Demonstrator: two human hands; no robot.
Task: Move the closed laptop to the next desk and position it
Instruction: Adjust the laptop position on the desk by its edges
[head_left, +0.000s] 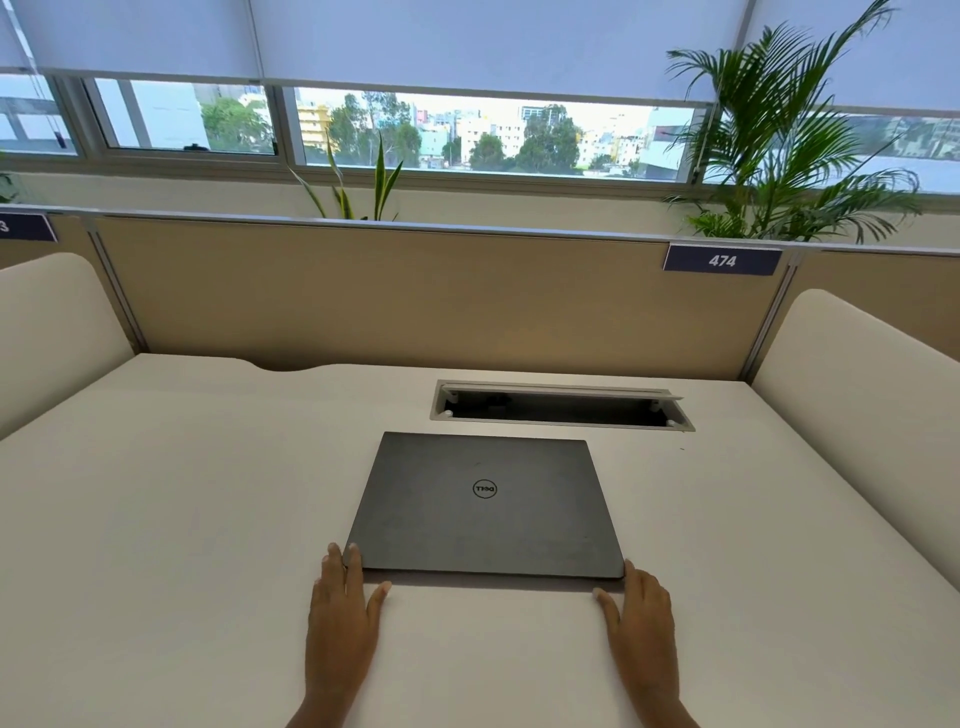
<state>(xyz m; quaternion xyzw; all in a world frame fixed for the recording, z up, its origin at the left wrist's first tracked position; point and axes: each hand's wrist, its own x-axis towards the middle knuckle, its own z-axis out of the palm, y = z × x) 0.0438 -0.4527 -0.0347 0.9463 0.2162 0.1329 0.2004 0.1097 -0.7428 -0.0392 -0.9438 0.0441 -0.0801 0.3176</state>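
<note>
dark grey, the closed laptop (485, 506) lies flat on the cream desk (182, 545), toward the near edge and about midway across, lid logo up. left hand (340, 616) lies flat with fingers spread, fingertips touching the laptop's near-left corner. right hand (641, 621) lies flat and open at its near-right corner. behind it, an open cable tray (561, 408) sits by the far edge, below a partition (363, 291) tagged 474.

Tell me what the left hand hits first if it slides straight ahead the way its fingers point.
The left hand would meet the laptop at its near left corner; the fingertips look already at that edge, though actual contact is unclear.
</note>
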